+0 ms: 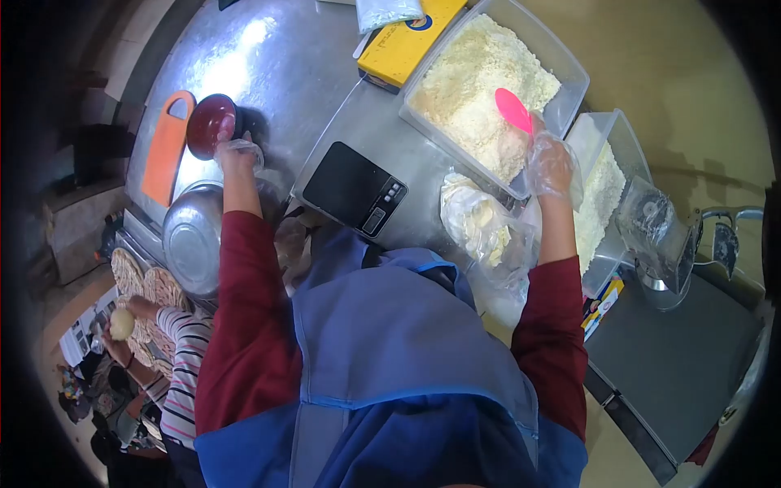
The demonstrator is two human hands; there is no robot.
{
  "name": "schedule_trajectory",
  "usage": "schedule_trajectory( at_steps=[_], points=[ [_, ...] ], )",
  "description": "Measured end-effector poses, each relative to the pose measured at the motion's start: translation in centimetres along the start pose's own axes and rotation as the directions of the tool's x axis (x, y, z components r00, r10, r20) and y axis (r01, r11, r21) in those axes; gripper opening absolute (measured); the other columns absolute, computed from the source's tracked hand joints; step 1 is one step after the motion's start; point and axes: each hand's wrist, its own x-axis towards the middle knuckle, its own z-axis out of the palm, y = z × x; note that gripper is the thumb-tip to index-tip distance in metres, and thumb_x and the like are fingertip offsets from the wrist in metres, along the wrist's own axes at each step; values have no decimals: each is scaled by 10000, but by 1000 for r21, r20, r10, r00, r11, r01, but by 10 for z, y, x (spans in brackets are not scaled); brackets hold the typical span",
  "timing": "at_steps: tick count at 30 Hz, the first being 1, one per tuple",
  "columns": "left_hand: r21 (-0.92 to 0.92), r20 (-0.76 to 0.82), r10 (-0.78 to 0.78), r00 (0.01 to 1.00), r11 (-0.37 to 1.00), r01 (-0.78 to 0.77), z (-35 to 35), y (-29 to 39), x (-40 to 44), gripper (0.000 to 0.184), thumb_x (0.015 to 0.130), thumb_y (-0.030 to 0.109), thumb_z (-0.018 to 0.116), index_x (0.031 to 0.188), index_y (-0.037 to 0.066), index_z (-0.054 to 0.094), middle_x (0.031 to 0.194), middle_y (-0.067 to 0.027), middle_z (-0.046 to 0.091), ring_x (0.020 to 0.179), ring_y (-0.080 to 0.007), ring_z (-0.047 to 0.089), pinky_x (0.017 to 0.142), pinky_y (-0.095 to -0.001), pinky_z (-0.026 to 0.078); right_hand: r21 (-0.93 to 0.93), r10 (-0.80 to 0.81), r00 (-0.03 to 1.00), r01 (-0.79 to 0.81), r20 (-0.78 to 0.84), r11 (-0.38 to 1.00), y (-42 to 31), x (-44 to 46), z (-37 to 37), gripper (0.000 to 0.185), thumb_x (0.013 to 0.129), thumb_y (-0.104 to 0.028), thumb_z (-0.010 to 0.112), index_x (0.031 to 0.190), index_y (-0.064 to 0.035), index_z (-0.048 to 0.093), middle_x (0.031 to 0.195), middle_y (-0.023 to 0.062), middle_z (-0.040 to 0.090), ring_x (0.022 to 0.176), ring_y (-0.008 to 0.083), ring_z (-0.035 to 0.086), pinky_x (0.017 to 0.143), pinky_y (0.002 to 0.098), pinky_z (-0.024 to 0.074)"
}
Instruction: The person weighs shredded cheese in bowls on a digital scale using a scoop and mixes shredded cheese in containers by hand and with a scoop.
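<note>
My left hand (238, 154), in a clear plastic glove, grips the near edge of a dark red bowl (207, 128) over the metal table. The bowl's inside faces me and looks bare. My right hand (552, 167), also gloved, is closed around a bright pink spoon (513, 110), perhaps a scoop. Its pink end is over a clear plastic tub (579, 69) filled with pale, crumbly flour-like stuff (480, 89). Between my hands, a black digital scale (346, 185) lies on the table. Just left of my right wrist sits a plastic bag (476, 215) with whitish contents.
An orange cutting board (167, 150) and an upturned-looking metal bowl (192, 240) lie at left. A yellow box (411, 45) stands behind the scale. Right of me are a second tub (610, 183) and a metal machine (655, 228). A co-worker in striped sleeves (181, 333) holds dough at lower left.
</note>
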Motion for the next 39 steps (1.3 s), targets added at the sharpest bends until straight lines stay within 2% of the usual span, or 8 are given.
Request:
schedule_trajectory(
  at_steps=[8, 15, 17, 24, 33, 36, 38, 39],
  points=[
    [-18, 115, -9, 993, 1000, 11, -28, -3, 13, 290, 781, -30, 516, 1068, 0, 483, 1012, -149, 550, 865, -248, 573, 727, -386, 548, 36, -5, 972, -3, 234, 999, -11, -8, 6, 280, 878, -299, 493, 1071, -147, 627, 830, 195, 641, 806, 374, 620, 738, 479, 480],
    [-11, 192, -28, 981, 999, 30, -27, 7, -70, 296, 764, -10, 546, 1054, 33, 508, 985, -103, 576, 864, -215, 571, 714, -337, 526, -212, 48, 987, -15, 154, 977, -14, 18, -7, 297, 873, -276, 497, 1131, -177, 607, 883, 193, 651, 835, 380, 624, 751, 467, 489],
    [-11, 209, 31, 977, 999, -30, -21, 10, -104, 245, 778, 7, 542, 1021, 25, 518, 972, -100, 579, 869, -214, 569, 739, -342, 506, -64, 217, 976, -215, 33, 975, -14, 41, -30, 297, 871, -273, 500, 1131, -173, 602, 902, 193, 653, 859, 375, 626, 754, 462, 493],
    [71, 367, 117, 923, 986, -153, -23, 11, -161, 349, 742, 113, 651, 1071, 112, 532, 1029, -20, 584, 873, -161, 535, 736, -326, 397, 51, 170, 973, -164, -155, 985, -1, 116, 17, 284, 873, -274, 496, 1100, -144, 607, 946, 193, 650, 899, 376, 623, 776, 459, 495],
    [169, 421, 284, 861, 908, -383, -34, -14, -174, 386, 857, 258, 594, 1197, 90, 525, 1293, -62, 477, 1196, -186, 445, 968, -415, 364, 256, 149, 968, -199, 205, 946, -26, 155, 83, 301, 856, -340, 539, 946, -78, 657, 1006, 212, 643, 995, 376, 608, 839, 447, 487],
    [183, 571, 324, 754, 845, -502, -27, -28, -168, 401, 879, 197, 563, 1260, 92, 503, 1313, -64, 448, 1191, -167, 430, 902, -362, 415, 442, 82, 986, -140, 147, 886, -14, 157, 122, 253, 852, -307, 551, 818, -76, 650, 841, 167, 663, 779, 309, 653, 654, 429, 501],
    [193, 743, 393, 541, 648, -737, -11, -42, -167, 363, 926, 197, 503, 1259, 50, 496, 1271, -57, 487, 1153, -160, 462, 899, -357, 421, 765, -150, 750, -637, 644, 94, -9, 137, 90, 191, 835, -312, 616, 772, -132, 593, 568, 1, 474, 465, 134, 451, 454, 311, 363],
    [274, 706, 315, 635, 705, -654, 13, -43, -183, 372, 926, 221, 515, 1247, 33, 500, 1226, -51, 513, 1117, -151, 483, 900, -347, 421, 769, -149, 755, -633, 639, 91, -8, 129, 86, 191, 835, -312, 616, 772, -132, 593, 568, 1, 474, 465, 134, 451, 454, 311, 363]
  ],
)
